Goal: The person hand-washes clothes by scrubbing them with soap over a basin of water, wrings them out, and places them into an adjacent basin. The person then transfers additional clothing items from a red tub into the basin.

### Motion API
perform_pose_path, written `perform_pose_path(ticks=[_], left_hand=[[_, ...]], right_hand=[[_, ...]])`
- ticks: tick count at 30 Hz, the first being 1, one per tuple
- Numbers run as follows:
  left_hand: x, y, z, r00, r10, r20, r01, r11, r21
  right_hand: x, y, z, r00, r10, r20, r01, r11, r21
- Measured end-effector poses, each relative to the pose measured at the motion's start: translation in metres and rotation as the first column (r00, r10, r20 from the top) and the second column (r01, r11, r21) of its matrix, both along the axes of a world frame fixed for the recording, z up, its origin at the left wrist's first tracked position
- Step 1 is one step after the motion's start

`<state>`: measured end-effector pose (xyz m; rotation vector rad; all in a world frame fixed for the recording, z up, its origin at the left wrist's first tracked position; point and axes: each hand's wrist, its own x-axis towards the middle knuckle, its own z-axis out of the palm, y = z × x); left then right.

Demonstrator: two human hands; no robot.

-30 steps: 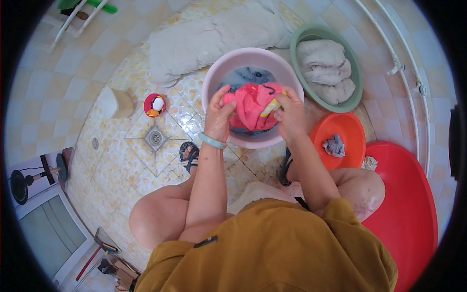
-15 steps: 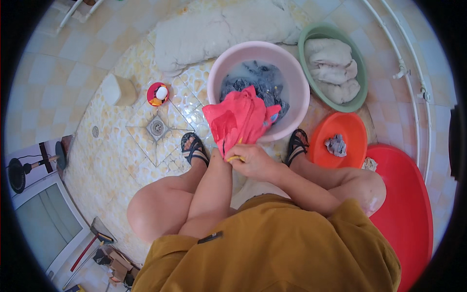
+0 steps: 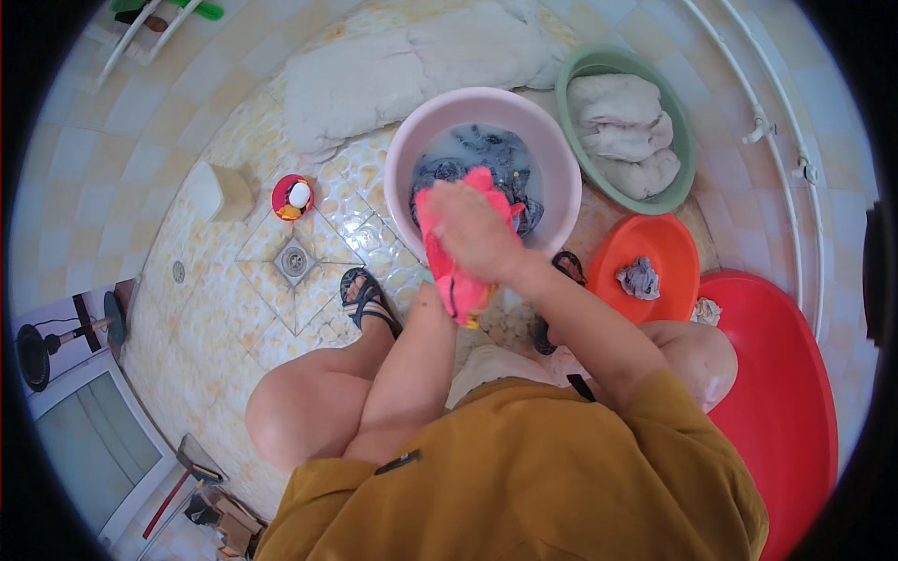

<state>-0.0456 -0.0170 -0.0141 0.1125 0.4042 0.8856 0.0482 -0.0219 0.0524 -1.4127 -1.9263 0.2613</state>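
Observation:
A wet pink cloth garment (image 3: 458,285) with yellow trim at its lower end hangs over the near edge of the pale pink basin (image 3: 572,178). My left hand is hidden beneath or inside this garment; only its forearm shows. On top of the garment lies my right hand (image 3: 472,229), its back upward and its fingers smeared by motion, so their grip does not show. Dark blue-grey wet cloth (image 3: 491,150) soaks in the cloudy water of the basin.
A green basin (image 3: 687,154) holds folded whitish cloth; an orange basin (image 3: 608,294) holds a crumpled grey cloth. A big red tub (image 3: 781,393) stands at right. Whitish bedding (image 3: 351,89) lies behind. Left are a floor drain (image 3: 295,264), a small red dish (image 3: 282,198) and a cream container (image 3: 223,194).
My right hand has moved from the garment's yellow-trimmed near edge forward onto its upper part. The pink garment has bunched up and covers my left hand. The view has shifted slightly.

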Motion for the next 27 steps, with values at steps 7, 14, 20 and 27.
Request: perform_pose_path(ticks=[7,14,20,27], left_hand=[[0.007,0.002,-0.005,0.999,-0.029,-0.022,0.030,0.996,0.081],[0.019,0.002,-0.017,0.997,-0.066,-0.043,0.073,0.980,0.183],[0.020,0.005,-0.022,0.997,-0.049,-0.059,0.059,0.982,0.181],[0.022,0.005,-0.012,0.987,-0.060,-0.150,0.088,0.979,0.184]], right_hand=[[0.013,0.038,-0.010,0.991,-0.110,-0.079,0.046,0.824,-0.564],[0.013,0.009,-0.007,0.933,0.338,0.126,-0.330,0.941,-0.077],[0.026,0.016,-0.017,0.919,-0.216,-0.330,-0.036,0.787,-0.616],[0.024,0.011,-0.007,0.991,0.131,0.017,-0.127,0.982,-0.139]])
